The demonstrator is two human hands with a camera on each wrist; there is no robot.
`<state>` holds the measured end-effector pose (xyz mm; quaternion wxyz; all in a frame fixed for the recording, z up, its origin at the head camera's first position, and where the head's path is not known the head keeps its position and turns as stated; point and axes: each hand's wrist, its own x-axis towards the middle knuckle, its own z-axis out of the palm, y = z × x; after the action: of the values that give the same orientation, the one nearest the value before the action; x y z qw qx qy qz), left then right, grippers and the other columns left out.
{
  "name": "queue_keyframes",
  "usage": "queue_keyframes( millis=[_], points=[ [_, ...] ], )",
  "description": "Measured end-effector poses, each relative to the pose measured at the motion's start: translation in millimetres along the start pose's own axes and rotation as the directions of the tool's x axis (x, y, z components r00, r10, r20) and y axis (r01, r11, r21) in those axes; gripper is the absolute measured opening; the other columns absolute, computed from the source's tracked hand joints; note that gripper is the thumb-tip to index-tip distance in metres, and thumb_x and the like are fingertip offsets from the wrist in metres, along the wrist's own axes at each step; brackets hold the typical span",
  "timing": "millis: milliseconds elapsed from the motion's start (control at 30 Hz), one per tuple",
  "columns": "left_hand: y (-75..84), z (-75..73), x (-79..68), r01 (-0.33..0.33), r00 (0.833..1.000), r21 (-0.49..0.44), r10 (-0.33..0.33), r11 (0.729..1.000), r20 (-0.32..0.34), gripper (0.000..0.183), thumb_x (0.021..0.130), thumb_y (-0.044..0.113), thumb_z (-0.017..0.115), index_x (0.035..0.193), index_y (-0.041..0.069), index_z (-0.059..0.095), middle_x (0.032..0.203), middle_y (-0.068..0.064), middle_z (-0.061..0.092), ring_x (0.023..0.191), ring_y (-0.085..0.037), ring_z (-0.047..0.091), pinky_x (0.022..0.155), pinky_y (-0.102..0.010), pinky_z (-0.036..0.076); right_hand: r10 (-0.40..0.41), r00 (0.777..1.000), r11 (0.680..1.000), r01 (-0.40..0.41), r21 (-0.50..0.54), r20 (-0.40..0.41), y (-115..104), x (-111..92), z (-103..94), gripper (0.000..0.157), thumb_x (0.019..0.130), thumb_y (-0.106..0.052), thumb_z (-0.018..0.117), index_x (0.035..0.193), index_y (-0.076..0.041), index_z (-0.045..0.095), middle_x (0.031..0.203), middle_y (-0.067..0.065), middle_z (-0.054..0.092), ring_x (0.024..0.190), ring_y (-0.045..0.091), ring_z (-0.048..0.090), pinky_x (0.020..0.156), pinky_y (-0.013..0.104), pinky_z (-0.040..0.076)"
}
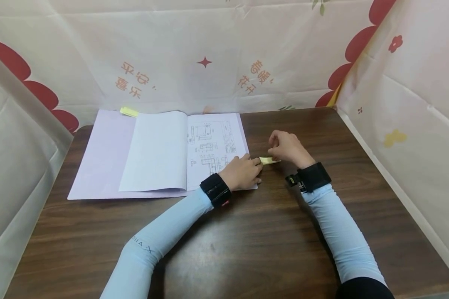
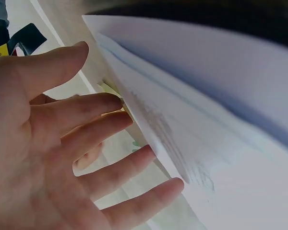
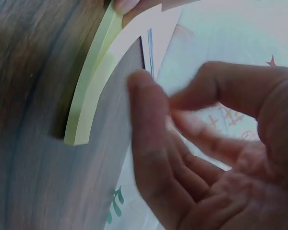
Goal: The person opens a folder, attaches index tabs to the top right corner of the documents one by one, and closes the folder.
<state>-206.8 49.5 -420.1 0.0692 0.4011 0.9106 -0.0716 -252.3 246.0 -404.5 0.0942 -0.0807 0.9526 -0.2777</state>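
Observation:
A narrow yellow sticky-note pad [image 1: 270, 160] lies on the table just off the right edge of an open booklet [image 1: 155, 153]. My left hand [image 1: 242, 172] lies across the booklet's right margin, its fingertips at the near end of the pad; its fingers look extended in the left wrist view. In the right wrist view, one fingertip [image 3: 126, 5] touches the pad's upper end, where a pale strip bends away from the rest. My right hand [image 1: 289, 148] hovers at the pad's other end, fingers loosely bent, with nothing visible between thumb and index finger.
The booklet's right page [image 1: 213, 143] carries technical drawings; its left page is blank, over a lilac cover [image 1: 104, 162]. A yellow tab [image 1: 129, 111] sticks out at the cover's top edge. Patterned cloth [image 1: 205, 37] walls in the brown wooden table [image 1: 224, 245].

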Motion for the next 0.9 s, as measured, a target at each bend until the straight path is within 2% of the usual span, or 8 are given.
queue_keyframes(
  millis=[133, 233, 400, 533, 767, 900],
  points=[
    [0.4, -0.9, -0.4, 0.007, 1.000, -0.032, -0.007, 0.999, 0.015, 0.052, 0.107, 0.047, 0.050, 0.150, 0.017, 0.055, 0.150, -0.003, 0.057, 0.125, -0.024, 0.057, 0.099, -0.043, 0.055, -0.057, 0.990, 0.996, 0.066, -0.063, 0.131, 0.3, 1.0, 4.7, 0.023, 0.094, -0.009, 0.070, 0.116, -0.004, 0.072, 0.104, 0.019, 0.069, 0.084, 0.027, 0.065, 0.072, 0.035, 0.054],
    [0.4, -1.8, -0.5, 0.011, 1.000, -0.035, -0.010, 0.999, 0.016, 0.051, 0.108, 0.046, 0.050, 0.149, 0.018, 0.055, 0.148, -0.002, 0.058, 0.125, -0.024, 0.057, 0.099, -0.043, 0.055, -0.087, 0.979, 0.988, 0.108, -0.109, 0.185, 0.5, 2.0, 7.1, 0.025, 0.090, -0.007, 0.074, 0.115, -0.008, 0.075, 0.100, 0.016, 0.068, 0.086, 0.029, 0.059, 0.074, 0.037, 0.048],
    [-0.1, -2.6, -1.5, 0.007, 1.000, -0.025, -0.006, 1.000, 0.010, 0.049, 0.107, 0.045, 0.050, 0.148, 0.017, 0.057, 0.149, -0.001, 0.058, 0.123, -0.024, 0.057, 0.097, -0.044, 0.056, -0.109, 0.980, 0.982, 0.132, -0.132, 0.169, 0.9, 4.4, 9.0, 0.006, 0.090, -0.007, 0.075, 0.094, -0.010, 0.073, 0.091, 0.011, 0.064, 0.085, 0.029, 0.055, 0.075, 0.038, 0.043],
    [0.3, -2.5, -1.4, 0.005, 1.000, -0.020, -0.005, 1.000, 0.004, 0.047, 0.107, 0.045, 0.051, 0.144, 0.017, 0.060, 0.146, -0.001, 0.060, 0.119, -0.023, 0.058, 0.094, -0.043, 0.057, -0.140, 0.976, 0.976, 0.165, -0.144, 0.168, 2.4, 4.9, 7.2, 0.009, 0.089, -0.004, 0.072, 0.086, -0.011, 0.067, 0.091, 0.010, 0.063, 0.086, 0.029, 0.054, 0.076, 0.038, 0.040],
    [0.5, -1.9, -0.5, 0.004, 1.000, -0.014, -0.004, 1.000, -0.001, 0.046, 0.107, 0.045, 0.051, 0.143, 0.017, 0.060, 0.143, 0.000, 0.060, 0.115, -0.022, 0.058, 0.091, -0.041, 0.058, -0.251, 0.957, 0.962, 0.264, -0.074, 0.148, 11.8, 7.8, 2.8, 0.014, 0.085, 0.003, 0.069, 0.081, -0.011, 0.067, 0.089, 0.008, 0.067, 0.083, 0.025, 0.057, 0.073, 0.036, 0.043],
    [0.6, -1.5, -0.9, -0.005, 1.000, -0.013, 0.004, 1.000, -0.004, 0.046, 0.108, 0.045, 0.050, 0.143, 0.017, 0.060, 0.143, 0.000, 0.059, 0.115, -0.022, 0.058, 0.090, -0.040, 0.058, -0.225, 0.962, 0.974, 0.229, -0.005, 0.157, 14.6, 6.4, -2.3, 0.014, 0.091, 0.003, 0.057, 0.089, -0.005, 0.068, 0.086, 0.011, 0.070, 0.077, 0.023, 0.061, 0.068, 0.034, 0.048]
  ],
)
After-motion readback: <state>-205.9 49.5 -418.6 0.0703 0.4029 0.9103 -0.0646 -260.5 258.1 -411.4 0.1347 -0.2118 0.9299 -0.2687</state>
